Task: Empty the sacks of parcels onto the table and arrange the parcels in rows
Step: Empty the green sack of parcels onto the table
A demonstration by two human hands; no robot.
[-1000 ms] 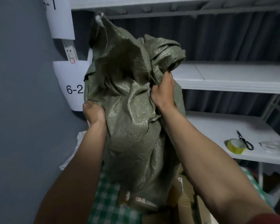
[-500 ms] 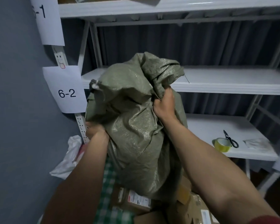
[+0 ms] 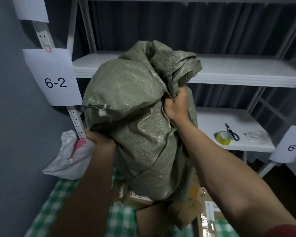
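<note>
A green woven sack (image 3: 137, 120) is held upside down above the table, its mouth hanging low over the parcels. My left hand (image 3: 99, 138) grips the sack's lower left fold. My right hand (image 3: 177, 106) clutches a bunch of the fabric on the right, near the top. Several brown cardboard parcels (image 3: 135, 196) with white labels lie under the sack's mouth on the green checked tablecloth (image 3: 56, 200). More parcels (image 3: 210, 214) lie to the right, partly hidden by my right forearm.
White shelving (image 3: 237, 72) stands behind the table. A roll of yellow tape (image 3: 223, 137) and black scissors (image 3: 231, 132) lie on its lower shelf. A white plastic bag (image 3: 70, 159) sits at the table's far left corner. A paper sign reading 6-2 (image 3: 53, 77) hangs on the left post.
The sack's top has slumped down and folded over to the left. My left hand has dropped lower with it, while my right hand keeps its hold on the bunched fabric.
</note>
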